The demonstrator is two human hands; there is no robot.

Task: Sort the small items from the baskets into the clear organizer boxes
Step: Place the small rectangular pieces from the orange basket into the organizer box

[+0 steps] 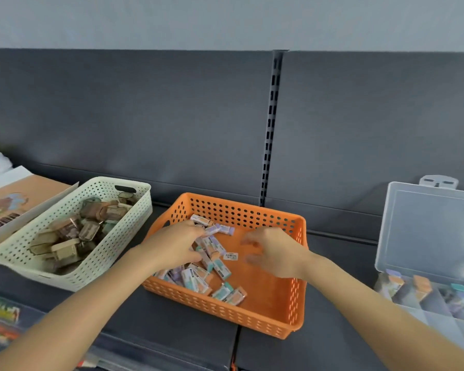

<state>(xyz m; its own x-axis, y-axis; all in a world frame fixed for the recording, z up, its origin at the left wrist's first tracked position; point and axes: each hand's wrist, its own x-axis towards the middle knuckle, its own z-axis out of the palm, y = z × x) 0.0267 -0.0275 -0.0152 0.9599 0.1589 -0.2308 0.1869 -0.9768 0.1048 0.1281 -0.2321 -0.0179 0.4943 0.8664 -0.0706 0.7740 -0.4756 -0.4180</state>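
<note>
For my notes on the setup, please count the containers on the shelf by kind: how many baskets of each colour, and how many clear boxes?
Orange basket: 1, both hands are inside it
Cream basket: 1
Clear organizer box: 1, lid open
Total: 3 containers
</note>
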